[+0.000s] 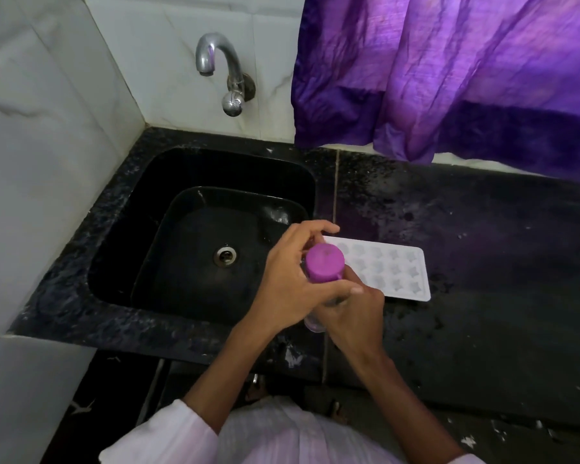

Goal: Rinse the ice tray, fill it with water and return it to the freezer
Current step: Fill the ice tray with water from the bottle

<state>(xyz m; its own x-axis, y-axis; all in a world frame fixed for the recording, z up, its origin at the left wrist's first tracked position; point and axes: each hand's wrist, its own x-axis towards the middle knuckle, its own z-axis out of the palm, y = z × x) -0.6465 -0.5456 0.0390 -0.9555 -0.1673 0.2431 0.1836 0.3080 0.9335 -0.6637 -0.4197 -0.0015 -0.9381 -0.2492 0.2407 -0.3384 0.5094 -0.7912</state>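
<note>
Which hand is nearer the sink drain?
Left. The left hand is just right of the drain, at the right edge of the sink, gripping the purple-capped bottle; the right hand grips the same bottle farther right, over the counter.

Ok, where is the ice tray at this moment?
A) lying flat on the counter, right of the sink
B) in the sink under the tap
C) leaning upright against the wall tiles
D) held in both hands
A: the ice tray lies flat on the black counter beside the sink, while the left hand and right hand hold a purple-capped bottle.
</note>
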